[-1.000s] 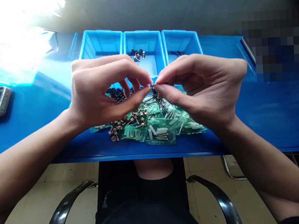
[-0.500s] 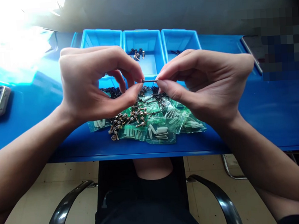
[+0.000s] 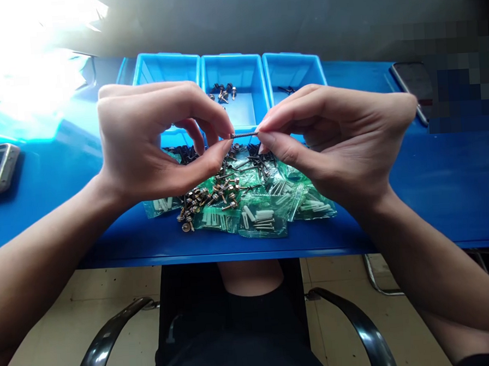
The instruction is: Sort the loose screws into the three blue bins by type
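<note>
A dark threaded screw (image 3: 244,134) lies level between my two hands, above a pile of fasteners. My left hand (image 3: 155,136) pinches one end between thumb and forefinger. The other end is in the fingertips of my right hand (image 3: 336,137). Below them are gold hex-head screws (image 3: 200,199), black screws (image 3: 262,159) and clear green packets (image 3: 265,217) of white wall plugs and screws. My fingertips hide both ends of the held screw.
Three blue bins stand behind the pile: a left bin (image 3: 166,60), a middle bin (image 3: 241,115) with several hex-head screws, and a right bin (image 3: 295,57) with a few black screws. Phones lie at the left (image 3: 0,168) and right (image 3: 411,87) of the blue table (image 3: 445,194).
Both hands keep the same pinch on the screw, with slightly more of its shaft showing. The whole view has shifted a little, so the bins and table sit slightly lower.
</note>
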Demonstrator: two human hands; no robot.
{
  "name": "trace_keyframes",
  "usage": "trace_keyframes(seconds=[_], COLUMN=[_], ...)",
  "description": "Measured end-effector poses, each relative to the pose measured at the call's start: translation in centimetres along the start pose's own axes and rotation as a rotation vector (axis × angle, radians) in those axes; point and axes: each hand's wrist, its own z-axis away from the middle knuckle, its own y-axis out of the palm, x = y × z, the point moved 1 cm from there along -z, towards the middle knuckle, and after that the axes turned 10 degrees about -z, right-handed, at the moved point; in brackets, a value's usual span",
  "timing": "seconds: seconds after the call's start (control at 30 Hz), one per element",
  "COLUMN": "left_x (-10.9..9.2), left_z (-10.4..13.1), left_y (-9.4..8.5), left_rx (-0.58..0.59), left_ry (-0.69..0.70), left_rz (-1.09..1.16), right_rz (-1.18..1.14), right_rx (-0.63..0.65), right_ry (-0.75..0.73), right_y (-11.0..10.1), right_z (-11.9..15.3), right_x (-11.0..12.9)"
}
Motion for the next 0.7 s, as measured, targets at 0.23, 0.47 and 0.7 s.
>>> trace_keyframes(seconds=[0.23,0.47,0.7], left_x=[-0.3,-0.1,0.3], left_z=[0.2,0.8,0.8], left_y=[-0.1,0.0,0.2], left_rx=[0.022,-0.064,-0.127], left_ry=[-0.037,-0.157,-0.083], left_rz=[-0.005,0.071,0.051], right_rz=[-0.008,0.125,0.5], right_rx=[-0.013,-0.158,-0.241], right_ry=[-0.044,-0.051,-0.106], right_y=[-0.1,-1.9,-4.5], right_z=[0.0,-1.0,-2.3], right_x=[-0.2,-0.3,-2.2])
